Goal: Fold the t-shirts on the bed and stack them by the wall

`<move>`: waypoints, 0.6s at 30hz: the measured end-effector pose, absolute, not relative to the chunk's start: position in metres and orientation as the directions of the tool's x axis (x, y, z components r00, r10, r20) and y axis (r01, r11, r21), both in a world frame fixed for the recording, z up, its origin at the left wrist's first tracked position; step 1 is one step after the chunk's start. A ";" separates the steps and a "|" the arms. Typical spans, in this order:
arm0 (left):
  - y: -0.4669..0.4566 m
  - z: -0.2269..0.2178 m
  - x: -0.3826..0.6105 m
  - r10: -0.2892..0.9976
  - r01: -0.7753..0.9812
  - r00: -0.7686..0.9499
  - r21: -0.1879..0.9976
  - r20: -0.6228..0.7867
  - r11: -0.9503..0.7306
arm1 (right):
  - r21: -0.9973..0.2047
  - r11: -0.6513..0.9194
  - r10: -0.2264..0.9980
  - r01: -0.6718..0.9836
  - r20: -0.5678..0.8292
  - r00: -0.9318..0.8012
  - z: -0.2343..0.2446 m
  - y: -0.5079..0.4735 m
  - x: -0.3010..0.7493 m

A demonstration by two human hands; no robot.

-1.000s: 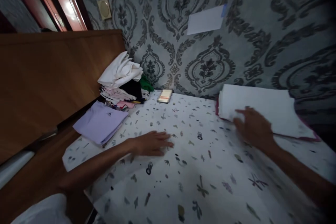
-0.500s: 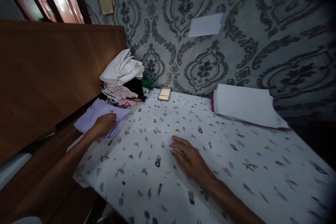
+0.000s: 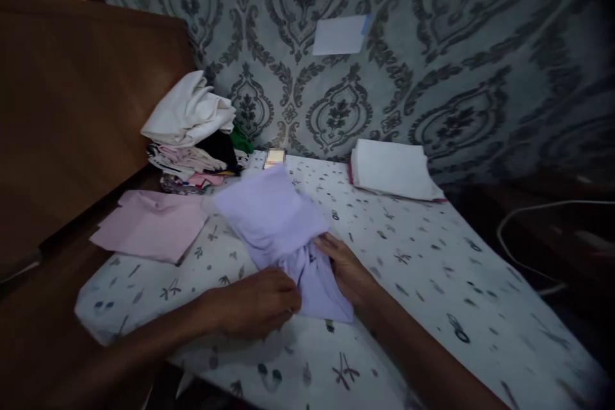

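A folded lavender garment [image 3: 278,211] is over the middle of the patterned table cover, partly bunched between my hands. My left hand [image 3: 259,301] is closed on its near left edge, the fingers curled into the cloth. On its right side, my right hand [image 3: 343,262] grips the fabric, with some of its fingers hidden by the cloth. A pink folded cloth [image 3: 154,224] lies flat at the table's left edge, apart from both hands.
A stack of folded clothes [image 3: 192,160] with a white cloth [image 3: 189,112] on top stands at the back left, beside a wooden panel [image 3: 91,90]. A paper stack [image 3: 394,166] lies at the back right, and a small blurred box [image 3: 275,158] near the wall. A white cable [image 3: 528,208] hangs right.
My left hand has brought the lavender garment from the left edge to the middle, uncovering the pink cloth. My right hand, formerly free over the table, now holds the garment too. The view shifted.
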State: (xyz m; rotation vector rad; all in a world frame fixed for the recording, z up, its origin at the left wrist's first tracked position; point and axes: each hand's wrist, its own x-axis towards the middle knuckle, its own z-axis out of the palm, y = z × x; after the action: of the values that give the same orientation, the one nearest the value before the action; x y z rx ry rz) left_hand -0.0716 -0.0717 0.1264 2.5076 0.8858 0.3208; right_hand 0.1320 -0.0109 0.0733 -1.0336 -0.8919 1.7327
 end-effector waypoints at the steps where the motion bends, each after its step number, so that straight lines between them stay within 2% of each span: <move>1: -0.071 0.123 -0.073 0.602 0.501 0.798 0.529 0.024 -0.685 | -0.883 -0.341 0.935 -0.323 -0.281 -0.218 0.070 -0.016 0.137; 3: -0.064 0.121 -0.079 0.564 0.481 0.825 0.567 -0.034 -0.669 | -0.880 -0.354 0.934 -0.318 -0.314 -0.172 0.065 -0.023 0.146; 6: -0.038 0.120 -0.090 0.654 0.538 0.756 0.567 0.000 -0.623 | -0.883 -0.342 0.940 -0.320 -0.321 -0.118 0.061 -0.026 0.154; 8: -0.011 0.119 -0.098 0.745 0.627 0.663 0.493 0.068 -0.603 | -0.886 -0.335 0.942 -0.320 -0.315 -0.115 0.059 -0.025 0.154; 10: 0.019 0.116 -0.108 0.822 0.758 0.561 0.339 0.097 -0.557 | -0.896 -0.311 0.950 -0.317 -0.296 -0.096 0.057 -0.025 0.154; 12: 0.046 0.112 -0.121 0.868 0.854 0.494 0.159 0.049 -0.495 | -0.914 -0.272 0.962 -0.300 -0.267 -0.058 0.057 -0.027 0.153; 14: 0.064 0.106 -0.137 0.888 0.889 0.456 0.053 -0.051 -0.454 | -0.927 -0.238 0.969 -0.290 -0.245 -0.010 0.061 -0.032 0.156; 16: 0.073 0.100 -0.154 0.888 0.898 0.439 0.055 -0.139 -0.436 | -0.926 -0.223 0.968 -0.303 -0.247 0.041 0.069 -0.038 0.164; 18: 0.075 0.093 -0.169 0.870 0.892 0.453 0.111 -0.195 -0.439 | -0.916 -0.222 0.958 -0.334 -0.269 0.101 0.079 -0.047 0.177</move>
State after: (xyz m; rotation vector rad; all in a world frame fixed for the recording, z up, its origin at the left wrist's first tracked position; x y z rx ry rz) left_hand -0.1693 0.0751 0.0927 2.5034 1.5389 -0.1609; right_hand 0.1765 -0.0473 0.0790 -1.2025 -0.7313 1.4146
